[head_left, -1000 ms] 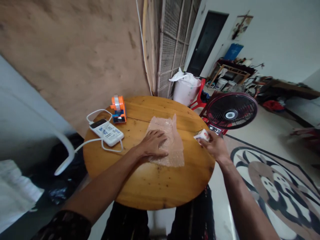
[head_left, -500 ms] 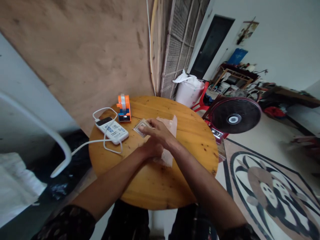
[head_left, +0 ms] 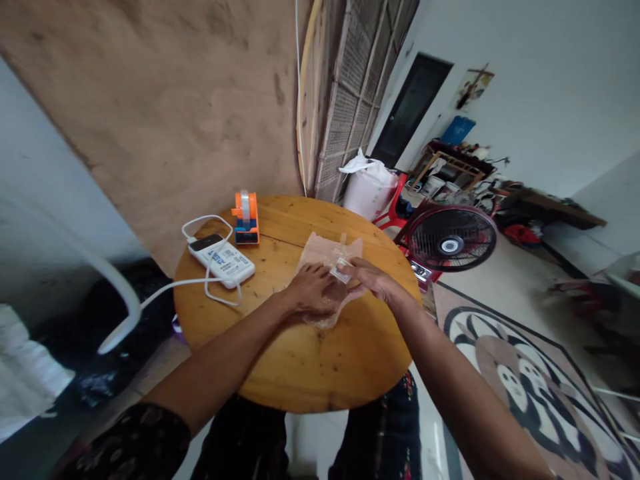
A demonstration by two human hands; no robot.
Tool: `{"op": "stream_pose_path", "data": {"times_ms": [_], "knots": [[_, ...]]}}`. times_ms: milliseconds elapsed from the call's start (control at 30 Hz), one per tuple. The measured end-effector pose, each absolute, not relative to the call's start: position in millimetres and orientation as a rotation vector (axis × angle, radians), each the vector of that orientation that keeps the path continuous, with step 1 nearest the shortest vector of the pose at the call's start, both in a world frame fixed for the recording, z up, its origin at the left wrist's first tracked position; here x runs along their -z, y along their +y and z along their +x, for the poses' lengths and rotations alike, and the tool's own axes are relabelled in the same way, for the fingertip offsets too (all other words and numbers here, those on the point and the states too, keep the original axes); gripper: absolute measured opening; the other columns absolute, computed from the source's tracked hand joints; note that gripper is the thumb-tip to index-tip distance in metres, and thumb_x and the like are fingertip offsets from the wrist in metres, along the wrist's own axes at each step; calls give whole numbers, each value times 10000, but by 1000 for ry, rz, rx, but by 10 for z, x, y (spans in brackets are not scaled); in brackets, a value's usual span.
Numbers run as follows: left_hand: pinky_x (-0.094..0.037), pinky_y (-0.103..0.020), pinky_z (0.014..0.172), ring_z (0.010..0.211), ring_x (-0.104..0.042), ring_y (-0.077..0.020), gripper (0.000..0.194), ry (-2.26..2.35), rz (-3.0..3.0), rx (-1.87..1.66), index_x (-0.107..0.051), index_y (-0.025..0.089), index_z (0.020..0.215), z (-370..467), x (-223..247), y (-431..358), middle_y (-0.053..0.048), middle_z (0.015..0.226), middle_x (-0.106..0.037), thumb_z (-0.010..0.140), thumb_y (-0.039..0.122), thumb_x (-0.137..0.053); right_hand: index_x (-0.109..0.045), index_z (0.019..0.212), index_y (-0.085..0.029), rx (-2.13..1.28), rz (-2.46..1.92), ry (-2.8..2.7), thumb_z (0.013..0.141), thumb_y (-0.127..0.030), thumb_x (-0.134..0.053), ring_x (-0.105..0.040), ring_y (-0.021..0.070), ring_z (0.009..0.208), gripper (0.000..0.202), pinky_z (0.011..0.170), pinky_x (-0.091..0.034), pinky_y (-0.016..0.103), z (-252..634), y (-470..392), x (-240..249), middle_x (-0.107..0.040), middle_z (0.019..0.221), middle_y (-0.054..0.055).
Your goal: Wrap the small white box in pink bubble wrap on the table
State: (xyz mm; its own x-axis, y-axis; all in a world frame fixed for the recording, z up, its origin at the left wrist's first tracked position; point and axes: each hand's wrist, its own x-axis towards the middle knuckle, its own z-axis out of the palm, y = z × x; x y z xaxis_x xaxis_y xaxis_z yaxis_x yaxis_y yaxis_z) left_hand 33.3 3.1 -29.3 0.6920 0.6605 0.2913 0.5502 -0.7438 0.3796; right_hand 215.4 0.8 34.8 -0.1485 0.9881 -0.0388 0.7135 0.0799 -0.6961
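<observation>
Mid-frame, my left hand (head_left: pixel 314 293) is spread wide, palm down on the bubble wrap (head_left: pixel 326 249), fingers toward the upper right; no object visible in its grip. My right hand (head_left: pixel 369 277) comes in from the right, pinching a small pale packet (head_left: pixel 341 271) between thumb and fingers, just beside the left fingertips and over the wrap. Packet sits askew, one edge slanting down to the right; fingers cover part of it, so I can't tell its long axis. Wrap lies mid-table, longer way running from far edge toward me (lower end partly under my left hand).

Containers: the orange-and-blue dispenser (head_left: pixel 246 230), left of centre, holds a roll of clear tape (head_left: pixel 245 205). White sack (head_left: pixel 369 192), upper right of centre, bulges, top folded over, contents hidden. White bucket (head_left: pixel 433 186), further upper right, contents too small to tell. White power bank (head_left: pixel 226 263), left on the wooden table (head_left: pixel 320 380), slants down to the right, cable (head_left: pixel 187 282) attached.
</observation>
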Motion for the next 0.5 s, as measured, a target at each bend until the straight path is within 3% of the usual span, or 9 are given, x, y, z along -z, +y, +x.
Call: {"op": "stream_pose_path", "data": {"times_ms": [200, 333, 500], "knots": [[-394, -374, 1025, 1155, -533, -241, 357, 919, 2356, -734, -659, 188, 1049, 256, 291, 193, -68, 1172, -627, 730, 180, -499, -588, 936, -168, -1017, -1444, -1808, 756, -476, -645, -573, 161, 768, 362, 679, -465, 264, 2277, -191, -81, -621, 846, 3], [-459, -331, 964, 1061, -597, -189, 362, 942, 2048, -871, -637, 142, 1076, 218, 307, 262, -70, 1137, -659, 768, 167, -449, -557, 1037, -185, -936, -1410, -1834, 742, -425, -671, -560, 154, 735, 397, 673, -461, 264, 2197, -236, 26, -603, 829, -9], [-489, -316, 915, 990, -627, -178, 369, 932, 1967, -856, -643, 146, 1073, 211, 319, 277, -55, 1075, -688, 758, 154, -451, -562, 1197, -235, -600, -1486, -2150, 689, -265, -724, -565, 241, 1007, 534, 869, -431, 360, 2136, -202, 87, -627, 1094, 60]]}}
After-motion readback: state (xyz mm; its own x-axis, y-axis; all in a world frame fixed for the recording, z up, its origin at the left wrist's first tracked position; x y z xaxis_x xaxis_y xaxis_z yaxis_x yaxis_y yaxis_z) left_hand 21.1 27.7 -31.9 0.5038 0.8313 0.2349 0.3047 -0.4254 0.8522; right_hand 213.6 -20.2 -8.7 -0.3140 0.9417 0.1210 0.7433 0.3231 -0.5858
